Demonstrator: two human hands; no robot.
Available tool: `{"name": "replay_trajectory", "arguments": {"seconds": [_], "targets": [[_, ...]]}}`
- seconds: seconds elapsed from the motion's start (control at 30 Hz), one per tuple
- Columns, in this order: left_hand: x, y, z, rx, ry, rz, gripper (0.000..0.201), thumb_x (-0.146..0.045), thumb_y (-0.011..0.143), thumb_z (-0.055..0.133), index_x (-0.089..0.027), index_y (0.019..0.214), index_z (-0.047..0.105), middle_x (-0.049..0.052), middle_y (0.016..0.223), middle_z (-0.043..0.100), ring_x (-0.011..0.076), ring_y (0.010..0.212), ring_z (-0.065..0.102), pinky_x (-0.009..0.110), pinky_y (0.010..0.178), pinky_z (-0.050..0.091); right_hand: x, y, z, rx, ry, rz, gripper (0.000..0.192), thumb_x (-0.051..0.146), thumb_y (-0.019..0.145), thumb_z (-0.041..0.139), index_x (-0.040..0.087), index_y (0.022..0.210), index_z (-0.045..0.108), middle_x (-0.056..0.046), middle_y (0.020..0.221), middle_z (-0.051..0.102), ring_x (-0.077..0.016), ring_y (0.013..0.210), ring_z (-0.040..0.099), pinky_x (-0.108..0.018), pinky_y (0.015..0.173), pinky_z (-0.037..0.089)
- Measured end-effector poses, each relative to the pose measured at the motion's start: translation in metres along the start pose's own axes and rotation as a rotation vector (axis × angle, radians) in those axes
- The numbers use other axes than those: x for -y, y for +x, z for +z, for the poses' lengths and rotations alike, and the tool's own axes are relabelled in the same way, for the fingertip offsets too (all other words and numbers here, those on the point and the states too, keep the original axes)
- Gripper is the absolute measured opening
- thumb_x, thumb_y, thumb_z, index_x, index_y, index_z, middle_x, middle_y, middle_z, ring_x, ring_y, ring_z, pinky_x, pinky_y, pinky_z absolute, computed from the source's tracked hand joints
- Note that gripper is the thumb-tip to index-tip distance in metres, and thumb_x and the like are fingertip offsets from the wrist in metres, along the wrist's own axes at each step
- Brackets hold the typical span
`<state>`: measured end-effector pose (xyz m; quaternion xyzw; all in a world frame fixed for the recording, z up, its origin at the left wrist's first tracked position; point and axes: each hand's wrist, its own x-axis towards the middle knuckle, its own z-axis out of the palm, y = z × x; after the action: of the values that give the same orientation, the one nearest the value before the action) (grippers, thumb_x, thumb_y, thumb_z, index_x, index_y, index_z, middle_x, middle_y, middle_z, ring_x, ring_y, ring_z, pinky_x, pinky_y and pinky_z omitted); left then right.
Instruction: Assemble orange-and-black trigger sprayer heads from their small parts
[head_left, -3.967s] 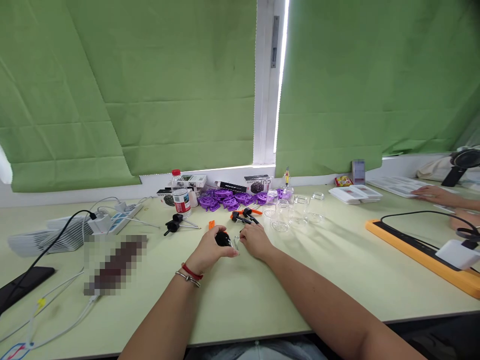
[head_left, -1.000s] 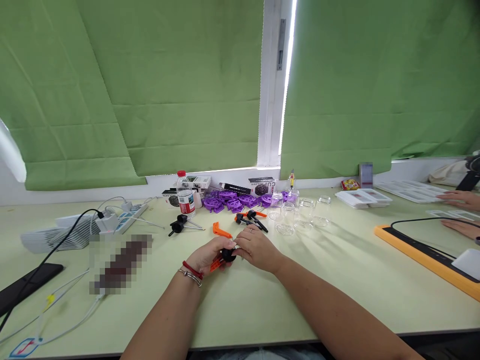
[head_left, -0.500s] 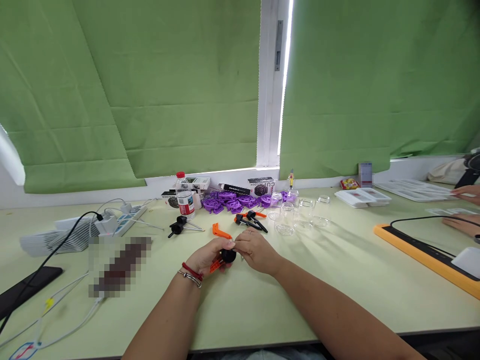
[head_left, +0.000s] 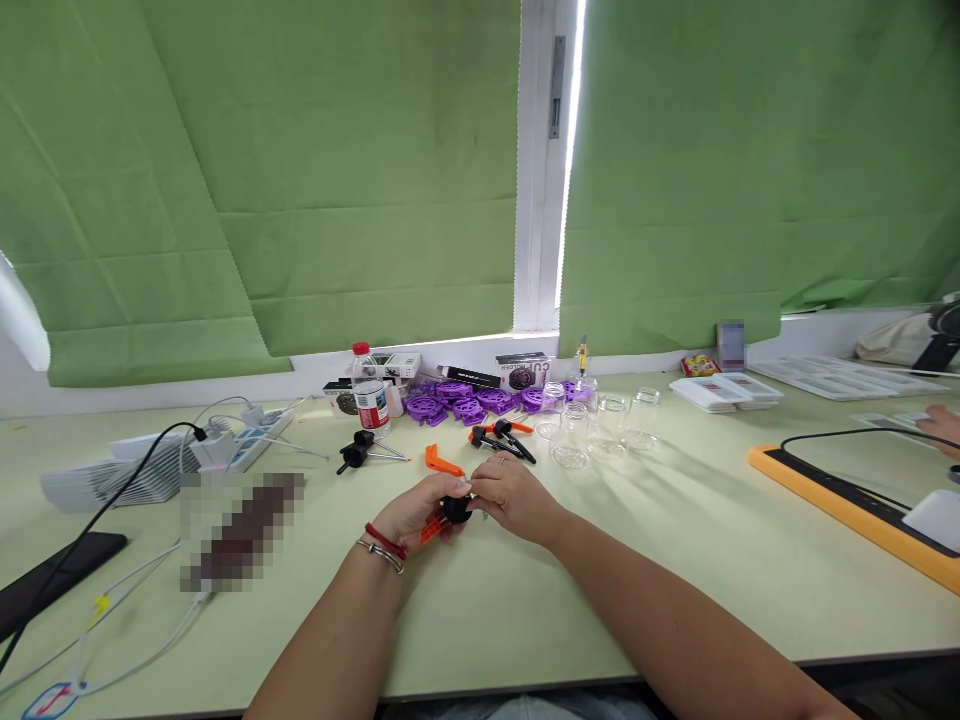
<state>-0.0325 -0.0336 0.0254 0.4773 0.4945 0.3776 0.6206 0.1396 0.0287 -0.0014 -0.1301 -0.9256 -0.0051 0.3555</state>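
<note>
My left hand (head_left: pixel 417 510) is closed around a black-and-orange plastic part (head_left: pixel 456 510), with a round black end showing between thumb and fingers. My right hand (head_left: pixel 517 498) presses its fingertips together against the right side of this part; whatever they pinch is hidden. Just beyond my hands lies an orange bent piece (head_left: pixel 442 461), its near end close to my left thumb. Farther back are black-and-orange parts (head_left: pixel 502 440). To the left, a black part with thin metal rods (head_left: pixel 366 452) rests on the table.
A red-capped bottle (head_left: pixel 370 392), purple plastic pieces (head_left: pixel 465 400) and several clear glasses (head_left: pixel 573 440) stand behind. White chargers and cables (head_left: pixel 217 450) lie left. At right are an orange-edged board (head_left: pixel 847 515), white trays (head_left: pixel 847 378) and another person's hand (head_left: pixel 941 425).
My hands stay almost in place, with the black part turned slightly in my left hand. At far right, one of the other person's hands has left the trays and the other has shifted.
</note>
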Motion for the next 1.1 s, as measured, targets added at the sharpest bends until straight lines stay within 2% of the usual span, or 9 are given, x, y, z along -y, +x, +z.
{"name": "replay_trajectory", "arguments": {"seconds": [0.1, 0.3, 0.43, 0.63, 0.97, 1.1], "targets": [[0.0, 0.0, 0.0, 0.002, 0.001, -0.006, 0.036, -0.046, 0.062, 0.063, -0.016, 0.079, 0.057, 0.003, 0.072, 0.057, 0.0161, 0.059, 0.056, 0.025, 0.046, 0.033, 0.0, -0.002, -0.003, -0.002, 0.035, 0.032, 0.019, 0.033, 0.09, 0.051, 0.019, 0.084, 0.063, -0.003, 0.078, 0.065, -0.0148, 0.074, 0.055, -0.033, 0.078, 0.035], [0.001, 0.001, -0.002, 0.028, 0.016, -0.005, 0.034, -0.045, 0.063, 0.06, -0.015, 0.078, 0.056, 0.003, 0.067, 0.057, 0.0153, 0.058, 0.054, 0.025, 0.045, 0.032, 0.002, -0.004, -0.004, 0.024, 0.122, 0.088, 0.023, 0.041, 0.082, 0.06, 0.018, 0.079, 0.06, -0.003, 0.078, 0.064, -0.0162, 0.077, 0.057, -0.033, 0.079, 0.036], [0.001, 0.002, -0.002, 0.016, 0.019, -0.009, 0.033, -0.044, 0.064, 0.059, -0.015, 0.079, 0.056, 0.003, 0.065, 0.057, 0.0153, 0.057, 0.053, 0.025, 0.046, 0.033, 0.006, -0.002, -0.007, 0.025, 0.151, 0.135, 0.027, 0.044, 0.078, 0.065, 0.018, 0.086, 0.06, -0.004, 0.086, 0.064, -0.0178, 0.084, 0.056, -0.032, 0.08, 0.036], [0.001, 0.0, 0.0, 0.021, 0.014, 0.018, 0.033, -0.043, 0.064, 0.059, -0.014, 0.08, 0.057, 0.004, 0.065, 0.057, 0.0158, 0.058, 0.053, 0.024, 0.045, 0.032, 0.008, -0.002, -0.009, 0.056, 0.183, 0.173, 0.027, 0.042, 0.075, 0.067, 0.018, 0.087, 0.06, -0.004, 0.088, 0.063, -0.0185, 0.086, 0.055, -0.033, 0.081, 0.036], [-0.002, -0.002, 0.002, 0.012, 0.006, 0.002, 0.034, -0.044, 0.064, 0.059, -0.015, 0.081, 0.058, 0.004, 0.068, 0.058, 0.0163, 0.06, 0.054, 0.025, 0.048, 0.034, 0.013, 0.0, -0.012, 0.073, 0.234, 0.249, 0.024, 0.034, 0.071, 0.072, 0.017, 0.082, 0.058, -0.002, 0.084, 0.061, -0.0164, 0.083, 0.054, -0.03, 0.078, 0.036], [0.001, -0.001, 0.0, 0.032, -0.005, 0.011, 0.036, -0.046, 0.065, 0.059, -0.015, 0.082, 0.058, 0.004, 0.071, 0.058, 0.0163, 0.062, 0.055, 0.025, 0.049, 0.036, 0.013, -0.002, -0.011, 0.13, 0.322, 0.35, 0.021, 0.031, 0.073, 0.069, 0.017, 0.067, 0.055, 0.001, 0.068, 0.056, -0.0116, 0.065, 0.048, -0.026, 0.066, 0.035]]}}
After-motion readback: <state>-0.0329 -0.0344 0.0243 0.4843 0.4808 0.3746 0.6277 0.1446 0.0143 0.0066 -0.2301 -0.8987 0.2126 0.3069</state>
